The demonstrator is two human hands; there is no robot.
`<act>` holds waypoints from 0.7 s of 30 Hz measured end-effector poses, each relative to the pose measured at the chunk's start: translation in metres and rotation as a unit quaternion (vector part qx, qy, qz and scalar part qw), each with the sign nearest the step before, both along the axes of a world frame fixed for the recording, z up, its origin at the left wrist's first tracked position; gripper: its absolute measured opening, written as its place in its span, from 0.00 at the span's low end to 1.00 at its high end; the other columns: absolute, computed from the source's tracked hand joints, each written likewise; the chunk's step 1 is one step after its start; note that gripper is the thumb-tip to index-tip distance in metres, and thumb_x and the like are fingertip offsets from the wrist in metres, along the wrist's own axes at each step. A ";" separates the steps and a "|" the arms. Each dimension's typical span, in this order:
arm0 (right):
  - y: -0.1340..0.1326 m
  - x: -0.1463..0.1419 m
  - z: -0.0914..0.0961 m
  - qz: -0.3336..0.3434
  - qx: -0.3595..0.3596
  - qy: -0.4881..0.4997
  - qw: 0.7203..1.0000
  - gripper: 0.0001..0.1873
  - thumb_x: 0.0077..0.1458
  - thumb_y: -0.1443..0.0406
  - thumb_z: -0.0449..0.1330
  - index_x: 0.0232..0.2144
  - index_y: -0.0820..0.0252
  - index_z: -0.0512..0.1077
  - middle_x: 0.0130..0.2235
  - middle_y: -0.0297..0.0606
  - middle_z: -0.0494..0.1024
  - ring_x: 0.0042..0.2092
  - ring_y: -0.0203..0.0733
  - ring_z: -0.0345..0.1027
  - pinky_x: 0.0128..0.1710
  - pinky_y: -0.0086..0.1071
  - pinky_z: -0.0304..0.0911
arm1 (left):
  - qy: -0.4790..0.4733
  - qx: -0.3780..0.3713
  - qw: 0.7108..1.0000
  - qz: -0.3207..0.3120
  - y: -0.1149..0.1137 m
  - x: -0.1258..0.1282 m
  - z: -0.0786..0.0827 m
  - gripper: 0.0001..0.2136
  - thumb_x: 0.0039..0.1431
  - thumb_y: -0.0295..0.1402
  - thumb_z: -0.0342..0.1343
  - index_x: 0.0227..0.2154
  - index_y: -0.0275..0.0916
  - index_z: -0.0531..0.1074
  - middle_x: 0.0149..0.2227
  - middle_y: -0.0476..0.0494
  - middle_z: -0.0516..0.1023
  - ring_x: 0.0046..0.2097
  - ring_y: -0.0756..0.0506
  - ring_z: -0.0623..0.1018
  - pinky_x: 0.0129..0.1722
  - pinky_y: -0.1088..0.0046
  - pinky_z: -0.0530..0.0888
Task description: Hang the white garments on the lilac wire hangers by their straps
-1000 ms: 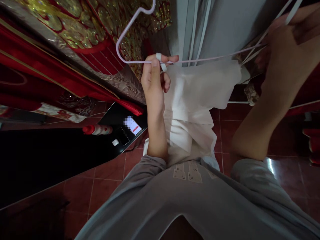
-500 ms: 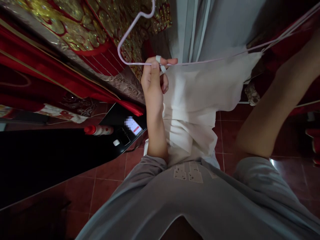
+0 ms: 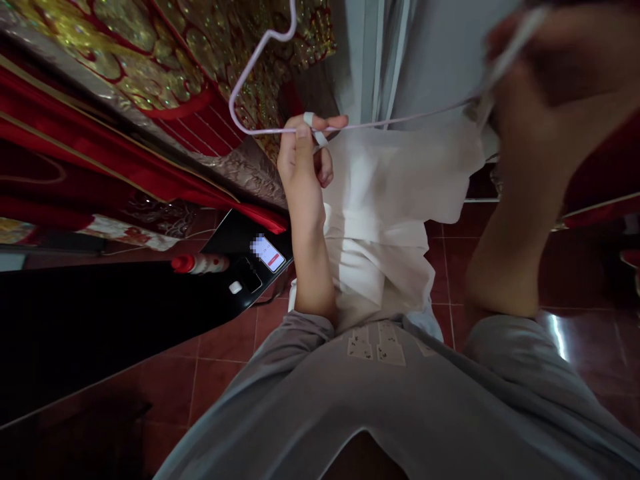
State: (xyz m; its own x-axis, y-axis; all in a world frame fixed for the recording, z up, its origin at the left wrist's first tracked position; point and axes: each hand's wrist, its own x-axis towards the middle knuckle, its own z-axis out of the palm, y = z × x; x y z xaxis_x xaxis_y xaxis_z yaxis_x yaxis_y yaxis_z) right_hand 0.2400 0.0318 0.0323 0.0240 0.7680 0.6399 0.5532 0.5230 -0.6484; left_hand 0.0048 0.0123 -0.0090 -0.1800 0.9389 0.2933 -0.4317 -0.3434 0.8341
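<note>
My left hand (image 3: 305,150) is closed around the lower bar of a pale pink clothes hanger (image 3: 247,73), its index finger stretched along the bar. White bands (image 3: 319,138) cross two of its fingers. Below the bar, a white cloth garment (image 3: 395,173) hangs down in loose folds toward my lap. At upper right, my right hand (image 3: 530,73) is blurred by motion, its fingers bent around a white cord (image 3: 510,53). A thin line runs from the hanger bar toward that hand; where one ends and the other begins is unclear.
Red and gold sequinned garments (image 3: 165,60) hang on the left. A black table (image 3: 125,320) below them carries a red-capped bottle (image 3: 200,264), a lit phone (image 3: 271,255), a dark phone-like object (image 3: 249,275) and a white earbud case (image 3: 235,287). Grey curtain-like panels (image 3: 450,47) stand ahead.
My right hand has come into view from the upper right edge, moving inward with the white cord. The garment's right side has drawn in. My left hand and the hanger have shifted slightly left.
</note>
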 end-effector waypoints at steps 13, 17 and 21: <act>-0.009 -0.006 -0.018 0.024 0.050 -0.129 0.990 0.12 0.56 0.70 0.66 0.41 0.49 0.82 0.43 0.32 0.84 0.44 0.39 0.77 0.53 0.39 0.70 | -0.069 0.008 0.985 0.159 -0.002 -0.032 0.000 0.19 0.78 0.21 0.35 0.52 0.39 0.71 0.49 0.43 0.83 0.32 0.49 0.77 0.30 0.73 0.71; -0.009 -0.005 -0.021 0.032 0.068 -0.120 0.990 0.16 0.59 0.72 0.62 0.46 0.49 0.82 0.44 0.32 0.84 0.44 0.37 0.77 0.54 0.40 0.68 | 0.010 0.001 0.954 0.299 0.008 -0.054 -0.012 0.15 0.76 0.21 0.43 0.43 0.42 0.74 0.53 0.47 0.83 0.48 0.44 0.83 0.35 0.71 0.79; -0.006 -0.003 -0.021 0.038 0.062 -0.152 0.986 0.25 0.56 0.71 0.65 0.54 0.46 0.79 0.43 0.31 0.84 0.41 0.38 0.75 0.54 0.42 0.66 | 0.110 0.090 0.945 0.296 0.009 -0.067 -0.016 0.11 0.71 0.19 0.55 0.40 0.42 0.75 0.60 0.51 0.79 0.72 0.39 0.66 0.69 0.53 0.71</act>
State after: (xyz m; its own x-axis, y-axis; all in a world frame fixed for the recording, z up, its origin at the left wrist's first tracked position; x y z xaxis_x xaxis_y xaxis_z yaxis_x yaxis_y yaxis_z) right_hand 0.2368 0.0257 0.0112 -0.2371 0.6759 0.6978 0.6682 0.6349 -0.3879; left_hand -0.0623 0.0209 -0.0247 -0.5737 0.6246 0.5299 0.0575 -0.6146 0.7867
